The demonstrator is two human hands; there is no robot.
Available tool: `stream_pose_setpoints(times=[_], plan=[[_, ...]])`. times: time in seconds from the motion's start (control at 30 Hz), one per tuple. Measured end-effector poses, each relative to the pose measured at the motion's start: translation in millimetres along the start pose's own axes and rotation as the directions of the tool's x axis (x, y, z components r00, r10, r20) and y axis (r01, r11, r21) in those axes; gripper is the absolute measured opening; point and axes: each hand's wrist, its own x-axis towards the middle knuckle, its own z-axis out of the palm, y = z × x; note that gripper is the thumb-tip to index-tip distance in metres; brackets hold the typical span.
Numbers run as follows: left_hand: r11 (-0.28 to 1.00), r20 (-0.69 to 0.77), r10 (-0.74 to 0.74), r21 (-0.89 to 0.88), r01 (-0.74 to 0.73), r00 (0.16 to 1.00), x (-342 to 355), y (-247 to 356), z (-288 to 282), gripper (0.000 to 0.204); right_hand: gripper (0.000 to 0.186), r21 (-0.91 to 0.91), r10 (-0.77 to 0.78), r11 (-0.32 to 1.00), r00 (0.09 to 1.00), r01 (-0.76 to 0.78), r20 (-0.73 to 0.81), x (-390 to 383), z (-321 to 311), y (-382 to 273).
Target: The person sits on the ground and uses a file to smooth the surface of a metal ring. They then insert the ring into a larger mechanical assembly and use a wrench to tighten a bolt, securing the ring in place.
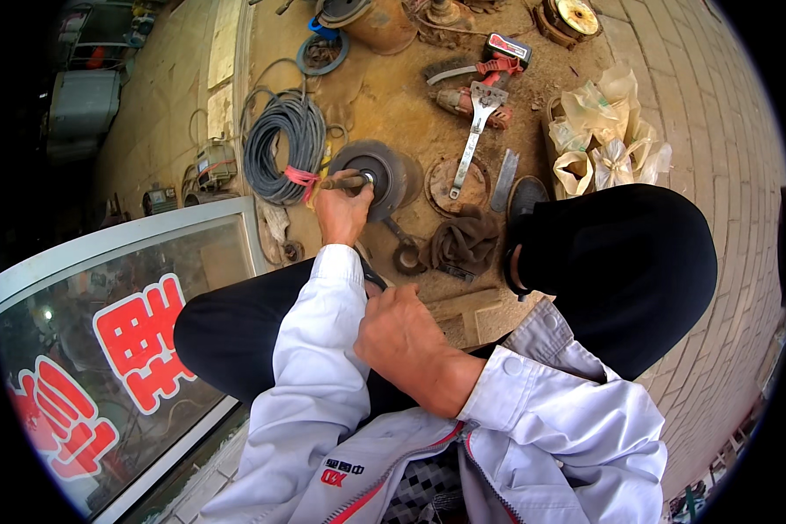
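Observation:
My left hand (341, 215) is closed round a short brownish metal rod (348, 182). The rod's end is at the shiny centre of a dark round cylindrical metal part (396, 187), which has a wide rim. Closer to me, my right hand (408, 334) is a closed fist in front of my lap, with a bit of something dark (373, 281) showing by its knuckles. What that fist holds is mostly hidden. A dark ring-shaped metal piece with a stem (406, 257) and a crumpled dark cloth (465, 241) lie just beyond the right hand.
Coiled grey cable (281, 147) with a pink tie lies left of the round part. Beyond are a red cordless power tool (498, 74), a flat silver bar tool (473, 144) and a rusty disc (457, 185). Plastic bags (607, 135) stand right; a framed glass panel (131, 341) is left.

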Motion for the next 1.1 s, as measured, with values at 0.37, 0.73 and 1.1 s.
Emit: stream_pose_setpoints(times=[0.37, 0.73, 1.1], plan=[[0.992, 0.111, -0.116, 0.062, 0.109, 0.987, 3, 28, -35, 0.032, 0.015, -0.017, 0.005, 1.0, 1.0, -0.005, -0.018, 1, 6, 3], [0.507, 0.284, -0.122, -0.806, 0.305, 0.951, 14, 97, -155, 0.046, 0.022, -0.06, 0.045, 0.997, 0.988, -0.055, -0.151, -1, 28, 0], [0.132, 0.526, -0.092, -0.835, 0.534, 0.845, -63, 119, -122, 0.032, 0.032, 0.326, 0.28, 0.939, 0.791, -0.108, -0.545, -8, -17, 55]])
